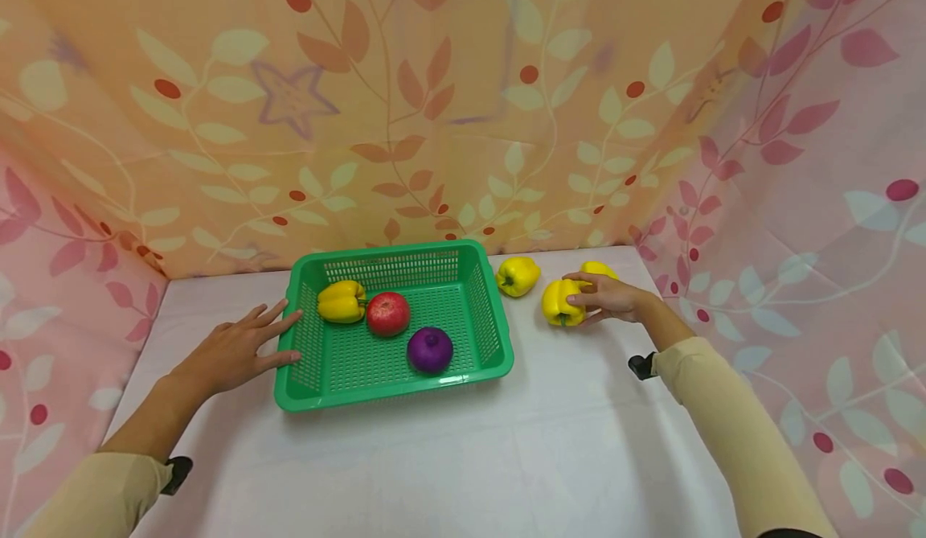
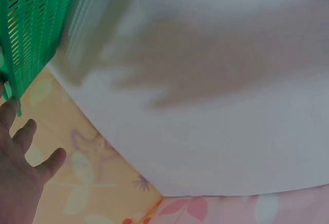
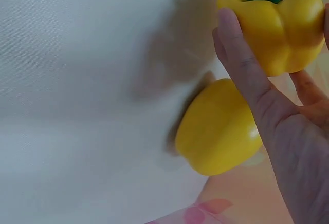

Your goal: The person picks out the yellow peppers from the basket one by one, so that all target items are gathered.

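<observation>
My right hand grips a yellow bell pepper to the right of the green basket. In the right wrist view, thumb and fingers hold that pepper from its sides, green stem showing. A second pepper lies just behind the hand, partly covered by it in the head view. My left hand, fingers spread, touches the basket's left rim; the left wrist view shows the hand by the basket wall. Inside the basket are a yellow pepper, a red round fruit and a purple onion.
Another yellow pepper lies on the white table beside the basket's back right corner. Patterned cloth hangs behind the table and along both sides.
</observation>
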`<state>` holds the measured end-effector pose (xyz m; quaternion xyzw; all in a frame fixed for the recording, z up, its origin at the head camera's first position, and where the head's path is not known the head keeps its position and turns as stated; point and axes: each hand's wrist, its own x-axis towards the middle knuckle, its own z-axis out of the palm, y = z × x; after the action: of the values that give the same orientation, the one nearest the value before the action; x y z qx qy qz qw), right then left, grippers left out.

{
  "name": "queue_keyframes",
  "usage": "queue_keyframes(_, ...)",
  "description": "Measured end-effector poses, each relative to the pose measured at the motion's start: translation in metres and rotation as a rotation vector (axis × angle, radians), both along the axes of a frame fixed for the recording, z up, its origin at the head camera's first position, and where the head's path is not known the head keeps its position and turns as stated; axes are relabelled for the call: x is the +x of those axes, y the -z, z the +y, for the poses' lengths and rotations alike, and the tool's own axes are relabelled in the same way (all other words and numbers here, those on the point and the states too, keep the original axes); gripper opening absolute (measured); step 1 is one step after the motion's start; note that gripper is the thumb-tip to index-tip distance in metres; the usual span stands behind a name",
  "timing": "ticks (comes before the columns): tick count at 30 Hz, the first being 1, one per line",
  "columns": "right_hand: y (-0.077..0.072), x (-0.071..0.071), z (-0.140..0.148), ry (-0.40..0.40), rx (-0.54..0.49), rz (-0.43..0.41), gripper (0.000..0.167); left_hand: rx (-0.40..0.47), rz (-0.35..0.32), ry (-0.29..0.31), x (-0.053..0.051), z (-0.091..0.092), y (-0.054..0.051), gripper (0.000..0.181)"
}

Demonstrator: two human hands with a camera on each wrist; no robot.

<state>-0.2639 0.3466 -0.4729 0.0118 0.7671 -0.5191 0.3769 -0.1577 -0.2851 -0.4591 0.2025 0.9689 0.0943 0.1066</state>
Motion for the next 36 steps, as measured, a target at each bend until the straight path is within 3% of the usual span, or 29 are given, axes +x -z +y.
queue_keyframes(8,0.012,0.004,0.002,0.028,0.010,0.007,0.076,0.000,-0.004,-0.006,0.001,-0.002,0.002,0.081)
queue_keyframes(15,0.024,0.005,0.010,0.121,-0.027,-0.043,0.075,0.006,-0.017,-0.013,0.002,-0.001,0.002,0.081)
queue_keyframes(19,0.028,0.006,0.014,0.122,-0.036,-0.066,0.077,0.002,-0.017,-0.015,0.001,-0.001,0.001,0.081)
queue_keyframes(36,0.016,0.010,0.013,0.103,0.055,-0.100,0.077,-0.001,-0.010,-0.007,0.001,-0.001,0.001,0.081)
